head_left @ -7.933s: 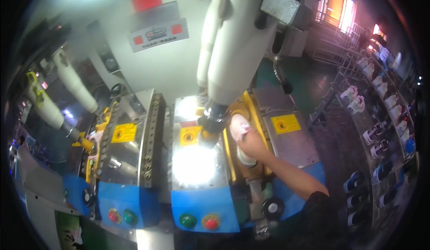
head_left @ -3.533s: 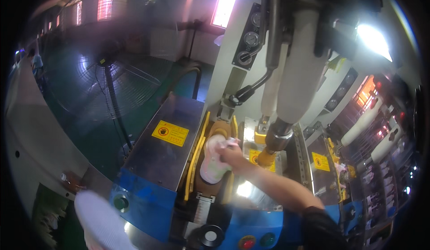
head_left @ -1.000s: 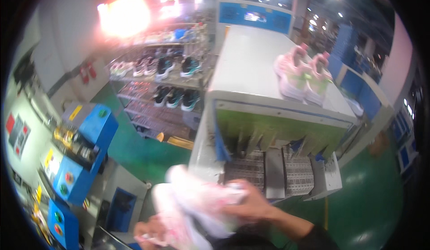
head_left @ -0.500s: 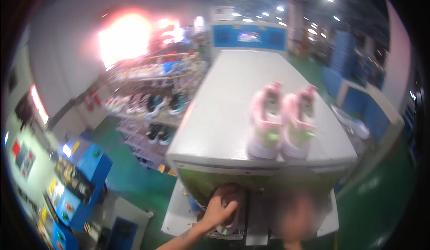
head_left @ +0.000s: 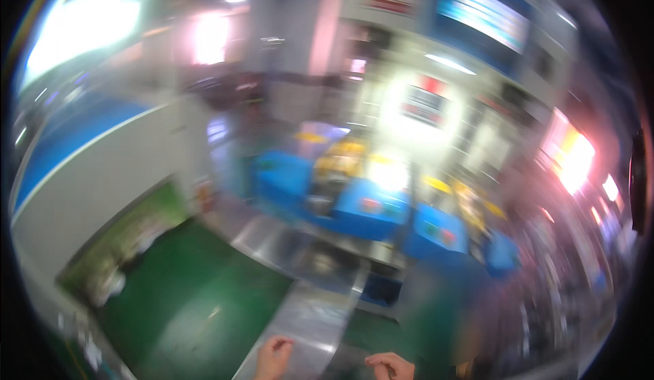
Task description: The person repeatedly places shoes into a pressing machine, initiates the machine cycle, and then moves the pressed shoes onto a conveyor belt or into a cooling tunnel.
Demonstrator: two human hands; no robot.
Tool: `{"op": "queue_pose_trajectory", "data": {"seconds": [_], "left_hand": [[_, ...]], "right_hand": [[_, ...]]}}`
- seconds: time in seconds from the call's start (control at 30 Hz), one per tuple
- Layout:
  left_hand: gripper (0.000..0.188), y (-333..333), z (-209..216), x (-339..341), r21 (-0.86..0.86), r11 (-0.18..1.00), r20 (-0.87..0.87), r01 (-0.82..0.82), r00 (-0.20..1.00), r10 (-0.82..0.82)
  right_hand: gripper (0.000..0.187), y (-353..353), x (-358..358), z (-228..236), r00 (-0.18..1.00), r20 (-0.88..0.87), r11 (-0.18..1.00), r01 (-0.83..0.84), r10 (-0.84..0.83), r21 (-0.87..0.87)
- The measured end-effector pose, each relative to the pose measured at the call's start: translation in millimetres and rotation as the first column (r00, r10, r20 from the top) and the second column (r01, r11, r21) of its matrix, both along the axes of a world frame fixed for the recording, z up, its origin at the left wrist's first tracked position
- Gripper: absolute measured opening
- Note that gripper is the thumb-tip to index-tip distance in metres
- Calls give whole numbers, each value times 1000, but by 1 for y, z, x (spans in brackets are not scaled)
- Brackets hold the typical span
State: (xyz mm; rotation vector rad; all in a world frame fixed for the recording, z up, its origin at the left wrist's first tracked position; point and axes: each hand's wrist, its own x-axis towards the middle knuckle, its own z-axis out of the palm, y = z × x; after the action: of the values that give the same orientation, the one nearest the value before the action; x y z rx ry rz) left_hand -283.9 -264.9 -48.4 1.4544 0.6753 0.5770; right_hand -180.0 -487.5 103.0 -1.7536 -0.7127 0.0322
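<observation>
My left hand (head_left: pixel 274 358) is at the lower edge, in front of the metal surface (head_left: pixel 315 312), its fingers loosely bent and nothing visible in them. To its right, my right hand (head_left: pixel 390 366) also comes in low, with fingers half bent and pointing left over the dark green floor; no object shows in it. The two hands are apart. Ahead stands a blue machine (head_left: pixel 371 206) with red and green buttons and yellow parts, smeared by motion. A second blue unit (head_left: pixel 434 231) is to its right.
At left is a large pale cabinet (head_left: pixel 116 169) with a green lower opening, shoes blurred at its bottom. Green floor (head_left: pixel 211 305) lies between it and the metal surface. Blurred racks (head_left: pixel 565 291) stand at right. A screen (head_left: pixel 482 13) hangs above.
The view has swung from the long white machine with the pink shoes to the blue machines. My left hand has come away from the shoe at the opening; the pink shoes are out of view.
</observation>
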Motion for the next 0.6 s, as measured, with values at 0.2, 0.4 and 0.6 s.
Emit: {"op": "queue_pose_trajectory", "data": {"seconds": [0.2,0.4,0.6], "left_hand": [[21,103,-64,-168,523,499,-86,-691,540,837],[39,117,-195,-297,842,287,-258,-457,126,958],[39,74,-164,-294,765,356,-359,-537,103,928]], "right_hand": [[28,163,24,-103,717,-255,463,-638,649,-615],[39,459,-92,-64,136,128,186,-793,982,-580],[60,710,-221,-100,-222,366,175,-588,903,-789]]}}
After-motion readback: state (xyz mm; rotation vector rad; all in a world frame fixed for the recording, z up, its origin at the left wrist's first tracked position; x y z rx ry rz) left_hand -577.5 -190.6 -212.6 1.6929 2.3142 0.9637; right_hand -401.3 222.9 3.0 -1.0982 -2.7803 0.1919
